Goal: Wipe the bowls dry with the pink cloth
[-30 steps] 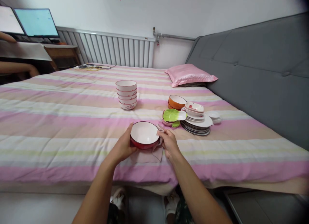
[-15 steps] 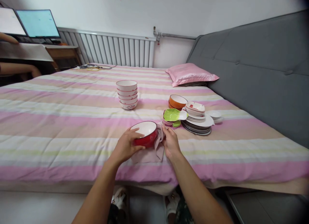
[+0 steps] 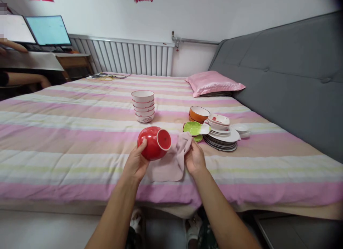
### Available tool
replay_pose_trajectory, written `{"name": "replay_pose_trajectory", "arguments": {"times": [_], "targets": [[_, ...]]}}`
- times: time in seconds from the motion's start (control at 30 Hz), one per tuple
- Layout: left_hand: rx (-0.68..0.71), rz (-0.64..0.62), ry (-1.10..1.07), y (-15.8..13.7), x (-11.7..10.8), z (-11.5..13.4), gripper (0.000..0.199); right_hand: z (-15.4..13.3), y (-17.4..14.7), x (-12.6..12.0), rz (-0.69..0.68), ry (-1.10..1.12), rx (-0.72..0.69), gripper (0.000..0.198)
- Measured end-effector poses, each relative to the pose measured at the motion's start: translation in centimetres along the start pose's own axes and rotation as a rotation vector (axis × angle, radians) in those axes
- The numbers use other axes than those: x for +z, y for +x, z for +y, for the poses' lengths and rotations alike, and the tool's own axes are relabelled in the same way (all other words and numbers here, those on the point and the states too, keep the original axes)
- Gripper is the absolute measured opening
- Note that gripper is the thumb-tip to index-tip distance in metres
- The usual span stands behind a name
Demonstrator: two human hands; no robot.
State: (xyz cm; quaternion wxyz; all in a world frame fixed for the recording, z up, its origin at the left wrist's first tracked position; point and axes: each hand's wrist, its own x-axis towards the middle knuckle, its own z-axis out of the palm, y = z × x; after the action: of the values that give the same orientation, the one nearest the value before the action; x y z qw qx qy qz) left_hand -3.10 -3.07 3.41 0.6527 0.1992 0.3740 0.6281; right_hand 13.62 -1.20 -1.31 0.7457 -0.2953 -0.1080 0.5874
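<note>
My left hand is closed on a red bowl, which is tipped on its side so that its round base faces right toward me. The bowl's white inside is hidden. A pale pink cloth hangs from my right hand, whose fingers pinch its upper part. The cloth's lower part spreads near the bed's front edge, under and beside the bowl. Just beyond my right hand lie green leaf-shaped dishes, close to a stack of plates.
A stack of several white bowls stands behind the red bowl. Orange bowls and small white dishes are at right on the striped bedspread. Farther back are a pink pillow and cables. A person sits at the left desk.
My left hand has turned the red bowl from upright onto its side, showing its base. My right hand has moved slightly right and drawn the cloth away from the bowl's side.
</note>
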Motion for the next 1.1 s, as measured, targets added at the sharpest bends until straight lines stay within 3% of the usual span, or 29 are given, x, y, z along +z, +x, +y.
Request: {"name": "replay_pose_trajectory", "arguments": {"times": [0.23, 0.43, 0.63, 0.87, 1.1], "targets": [[-0.330, 0.123, -0.210, 0.5, -0.1, -0.7, 0.028, -0.3, 0.1, -0.1, 0.009, 0.018, 0.017, 0.008], [-0.262, 0.115, -0.213, 0.6, 0.0, -0.9, 0.024, 0.0, -1.0, 0.8, -0.030, -0.140, -0.141, 0.018], [-0.313, 0.078, -0.126, -0.2, 0.6, -1.1, 0.014, 0.4, -2.3, 1.3, -0.148, -0.480, -0.410, 0.024], [-0.343, -0.019, -0.125, -0.7, 1.4, -1.7, 0.018, 1.5, -4.4, 1.2, -0.445, -0.984, -0.709, 0.029], [-0.375, -0.062, -0.236, -1.4, 1.9, -2.0, 0.025, 2.9, -4.7, 1.0, -0.598, -1.476, -0.939, 0.040]]}}
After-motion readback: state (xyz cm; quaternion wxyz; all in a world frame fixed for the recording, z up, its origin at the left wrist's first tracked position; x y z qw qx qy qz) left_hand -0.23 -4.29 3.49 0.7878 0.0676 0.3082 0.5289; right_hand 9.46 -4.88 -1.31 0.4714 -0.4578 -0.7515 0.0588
